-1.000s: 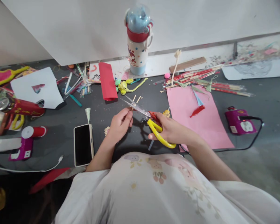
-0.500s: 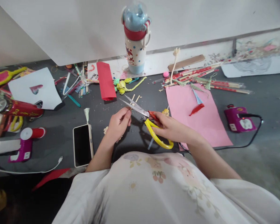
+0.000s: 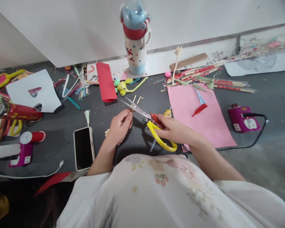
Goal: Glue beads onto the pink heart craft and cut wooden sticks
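My right hand [image 3: 169, 127] grips a pair of scissors [image 3: 161, 140] with yellow and red handles. The blades point left and are slightly apart, reaching over the fingertips of my left hand [image 3: 120, 125]. Between the left thumb and fingers is pinched a thin wooden stick [image 3: 132, 110], mostly hidden by the fingers, its end close to the blades. Short pale stick pieces [image 3: 139, 100] lie just beyond the blades. Beside and partly under my left wrist is a small heap of cut bits [image 3: 106, 132].
A phone [image 3: 83, 148] lies left of my left arm. Behind my hands are a folded red paper [image 3: 106, 83], yellow clay [image 3: 123, 88] and a tall bottle [image 3: 135, 47]. Rightward are pink paper [image 3: 204, 126], wrapped sticks [image 3: 201, 73] and a purple box [image 3: 242, 119] with a cable.
The view has shifted slightly, so the bottle and other things sit a little further left. My hands, the stick and the scissors keep nearly the same pose.
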